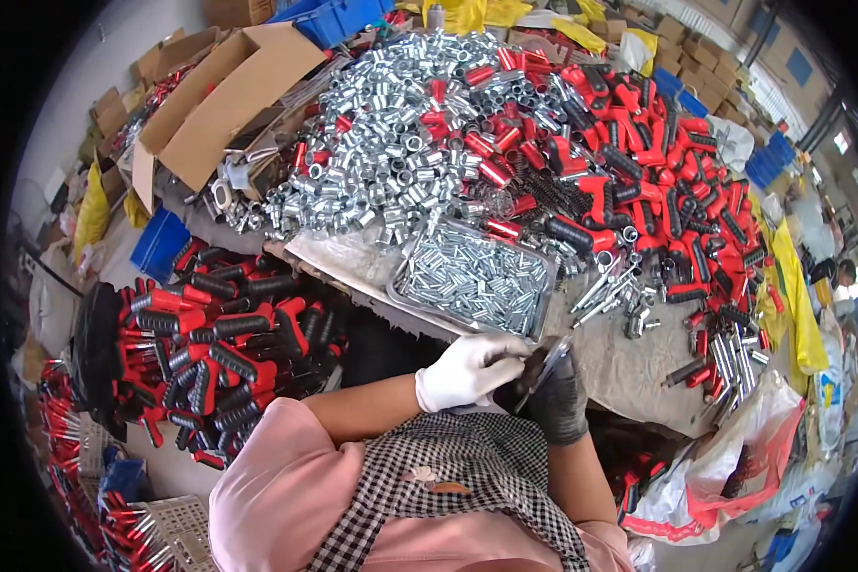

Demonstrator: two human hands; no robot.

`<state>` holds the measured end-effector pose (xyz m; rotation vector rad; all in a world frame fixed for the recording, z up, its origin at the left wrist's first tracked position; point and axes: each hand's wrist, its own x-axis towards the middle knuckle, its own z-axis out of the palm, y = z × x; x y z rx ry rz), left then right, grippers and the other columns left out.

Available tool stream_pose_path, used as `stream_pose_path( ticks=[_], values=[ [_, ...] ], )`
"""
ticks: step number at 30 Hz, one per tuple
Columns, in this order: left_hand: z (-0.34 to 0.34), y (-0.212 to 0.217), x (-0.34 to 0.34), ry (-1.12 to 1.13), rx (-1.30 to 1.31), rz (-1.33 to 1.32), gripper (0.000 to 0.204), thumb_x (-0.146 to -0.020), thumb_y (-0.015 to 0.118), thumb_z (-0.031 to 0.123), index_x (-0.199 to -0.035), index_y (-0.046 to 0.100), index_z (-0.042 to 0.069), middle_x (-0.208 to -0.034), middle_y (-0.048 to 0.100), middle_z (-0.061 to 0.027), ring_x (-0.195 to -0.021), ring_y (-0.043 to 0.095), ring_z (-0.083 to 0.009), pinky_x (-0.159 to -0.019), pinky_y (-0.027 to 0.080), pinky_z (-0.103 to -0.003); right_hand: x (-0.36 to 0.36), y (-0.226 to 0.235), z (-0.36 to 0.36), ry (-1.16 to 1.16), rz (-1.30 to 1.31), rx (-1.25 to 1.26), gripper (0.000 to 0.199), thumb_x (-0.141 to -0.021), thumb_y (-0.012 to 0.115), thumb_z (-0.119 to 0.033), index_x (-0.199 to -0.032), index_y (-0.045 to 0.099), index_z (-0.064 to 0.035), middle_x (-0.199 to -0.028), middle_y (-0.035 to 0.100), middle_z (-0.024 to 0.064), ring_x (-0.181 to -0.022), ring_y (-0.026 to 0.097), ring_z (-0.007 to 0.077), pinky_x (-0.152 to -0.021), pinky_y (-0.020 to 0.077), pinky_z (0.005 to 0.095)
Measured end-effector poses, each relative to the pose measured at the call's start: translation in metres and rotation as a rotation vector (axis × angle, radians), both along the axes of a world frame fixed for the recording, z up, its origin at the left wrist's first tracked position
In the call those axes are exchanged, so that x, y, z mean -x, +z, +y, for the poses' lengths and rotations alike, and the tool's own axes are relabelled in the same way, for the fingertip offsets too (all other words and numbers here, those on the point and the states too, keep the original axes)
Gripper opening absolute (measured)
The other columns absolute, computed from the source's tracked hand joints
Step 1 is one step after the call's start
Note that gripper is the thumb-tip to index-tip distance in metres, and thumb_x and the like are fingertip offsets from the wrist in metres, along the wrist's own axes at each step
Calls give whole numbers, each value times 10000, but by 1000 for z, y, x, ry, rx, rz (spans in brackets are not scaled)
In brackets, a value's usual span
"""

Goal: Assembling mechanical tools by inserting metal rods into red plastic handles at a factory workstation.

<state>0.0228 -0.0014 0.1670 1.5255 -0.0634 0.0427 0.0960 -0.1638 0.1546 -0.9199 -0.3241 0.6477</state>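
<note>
My left hand (472,372), in a white glove, is held just in front of the table edge with its fingers curled in toward the right hand. What its fingertips pinch, if anything, is hidden. My right hand (558,405) wears a dark grey glove and is closed around a slim silver metal part (546,366), tilted upward to the right. Right beyond both hands lies a clear tray (546,303) filled with small silver metal pins (472,276). Several thin metal rods (605,286) lie loose to the right of the tray.
Silver metal sleeves (381,143) are heaped across the table, with red-and-black handles (648,181) piled at right. More such handles (229,353) fill a container at my left. A cardboard box (229,105) stands far left; a white-and-red sack (734,467) sits near right.
</note>
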Motion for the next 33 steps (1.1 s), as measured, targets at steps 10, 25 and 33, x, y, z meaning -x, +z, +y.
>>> stream_pose_path(
  ticks=[10,25,33],
  values=[
    [5,15,-2,40,-100,23,201,-942,542,60,-1110,615,-23,-878,656,-48,-722,623,-84,-641,490,-234,7,-12,-5,10,-164,69,431,-978,483,-435,-1057,549,-16,-592,480,41,-497,441,134,-469,364,263],
    [43,75,-266,-37,-1294,-434,235,-851,492,158,-967,646,24,-945,661,-216,-923,631,-388,-850,496,-464,-76,-78,-30,-390,-249,60,256,-870,542,-38,-1126,534,-32,-831,553,29,-697,525,124,-625,460,280],
    [59,39,-426,-7,-1910,-158,369,-870,513,103,-1215,642,72,-1242,622,-187,-1140,611,-327,-944,506,-423,-87,-72,-33,-295,-465,444,445,-846,567,7,-1267,429,-31,-977,565,53,-864,550,128,-793,476,280]
  ],
)
